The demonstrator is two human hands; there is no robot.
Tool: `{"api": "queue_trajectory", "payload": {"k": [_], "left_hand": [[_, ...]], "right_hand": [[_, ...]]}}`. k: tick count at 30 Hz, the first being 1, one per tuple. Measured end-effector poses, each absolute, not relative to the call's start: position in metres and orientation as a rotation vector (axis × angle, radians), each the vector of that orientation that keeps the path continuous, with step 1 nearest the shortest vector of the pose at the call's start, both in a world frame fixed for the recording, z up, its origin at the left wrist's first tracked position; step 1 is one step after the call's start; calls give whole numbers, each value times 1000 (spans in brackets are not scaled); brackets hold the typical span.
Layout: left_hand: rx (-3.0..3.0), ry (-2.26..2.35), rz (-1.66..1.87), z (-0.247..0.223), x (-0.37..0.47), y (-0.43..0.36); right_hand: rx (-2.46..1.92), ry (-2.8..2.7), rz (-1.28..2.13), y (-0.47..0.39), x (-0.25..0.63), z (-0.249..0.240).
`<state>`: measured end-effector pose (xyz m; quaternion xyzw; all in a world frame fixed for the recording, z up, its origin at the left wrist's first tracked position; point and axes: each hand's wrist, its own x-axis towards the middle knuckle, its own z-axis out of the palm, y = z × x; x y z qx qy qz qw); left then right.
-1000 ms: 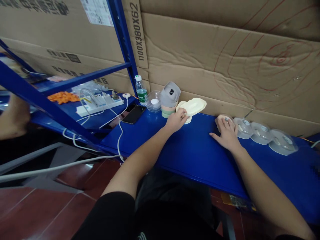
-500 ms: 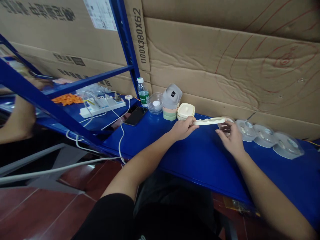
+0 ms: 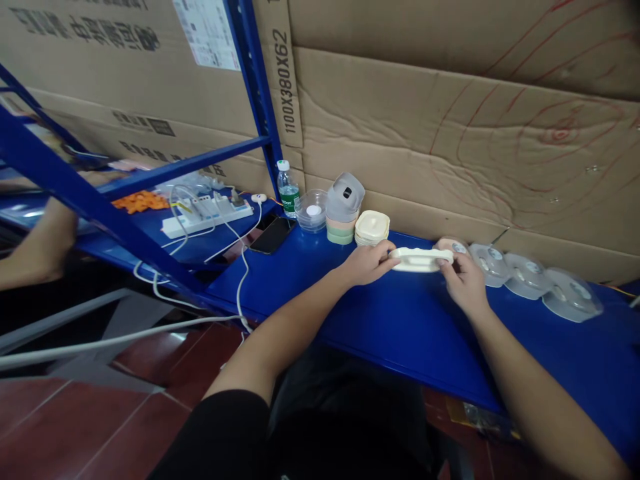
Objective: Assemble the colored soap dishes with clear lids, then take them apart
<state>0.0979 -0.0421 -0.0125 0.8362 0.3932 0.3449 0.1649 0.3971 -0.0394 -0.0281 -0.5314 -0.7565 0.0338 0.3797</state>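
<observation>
A long cream plastic piece point(image 3: 421, 260) with rounded ends and a slot-like recess is held level above the blue shelf; its exact kind I cannot make out. My left hand point(image 3: 369, 263) pinches its left end between thumb and fingers. At the other end, my right hand point(image 3: 463, 279) grips it with thumb and fingertips. Just behind my left hand stands a stack of square cream lids point(image 3: 372, 227). Beyond my right hand, clear-lidded containers point(image 3: 530, 275) line the back of the shelf, one of them point(image 3: 453, 247) pinkish and partly hidden by my fingers.
Left of the cream stack stand grey, pink and green cups point(image 3: 344, 200), a clear bowl point(image 3: 312, 211) and a water bottle point(image 3: 287, 190). A phone point(image 3: 273, 235) and a power strip point(image 3: 207, 217) with cables lie further left. Another person's arm point(image 3: 45, 240) shows beyond the blue frame point(image 3: 100, 200).
The cream piece has tilted, so its recessed face now shows, and it sits slightly lower. My right hand's fingers have closed onto its right end.
</observation>
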Motion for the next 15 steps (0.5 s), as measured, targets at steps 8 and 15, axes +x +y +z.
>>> {"api": "queue_trajectory", "payload": {"k": [8, 15], "left_hand": [[2163, 1724, 1544, 1, 58, -20], [2016, 1948, 1635, 2, 16, 4]], "right_hand": [[-1477, -1976, 364, -42, 390, -29], [-1591, -2150, 423, -42, 391, -30]]}}
